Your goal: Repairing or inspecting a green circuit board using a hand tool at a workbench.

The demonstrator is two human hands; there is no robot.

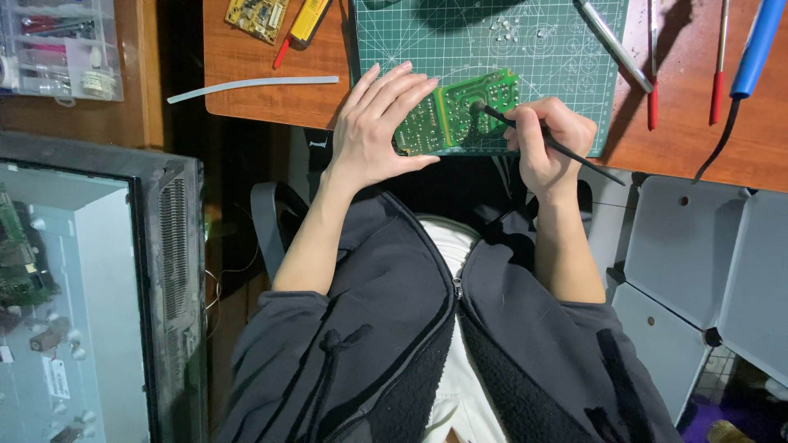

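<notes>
Two hands busy: my left hand (379, 131) flat, pinning green circuit board (456, 113), right hand (546, 139) pinching thin black tool (542, 139); I reckon slip scratches traces.

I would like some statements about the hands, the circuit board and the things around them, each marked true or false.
1. The left hand rests on the green circuit board. True.
2. The right hand holds a red screwdriver. False: it holds a thin black tool.
3. The board lies on a green cutting mat. True.
4. The black tool's tip is lifted far from the board. False: it meets the board.
5. A blue-handled tool lies at the desk's right side. True.
</notes>
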